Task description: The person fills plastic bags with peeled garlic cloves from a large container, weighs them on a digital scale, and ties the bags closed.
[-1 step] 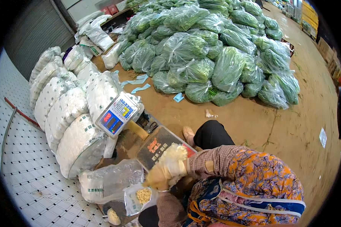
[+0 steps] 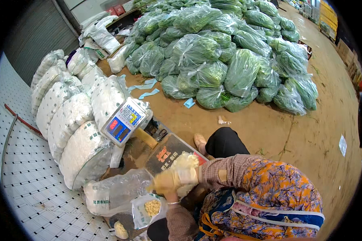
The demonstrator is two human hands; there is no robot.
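Note:
My left hand comes up from the lower edge and is smeared by motion, so its fingers do not show clearly. Beside it, my right hand reaches in from the right across a pale yellow, lumpy bundle, which looks bagged. That hand's fingers are hidden or blurred too. Under and behind the bundle lies the dark platform of a floor scale. Just below my left hand, an open white plastic bag holds small pale yellow pieces. A large clear plastic bag lies to the left.
The scale's display stands on a post beyond the platform. Stuffed white sacks are stacked at left, near a tiled surface. A tall heap of bagged green vegetables fills the back. One pale lump sits near the lower edge.
My left hand has shifted slightly up and left and looks more smeared. The right arm, bundle and bags show hardly any movement.

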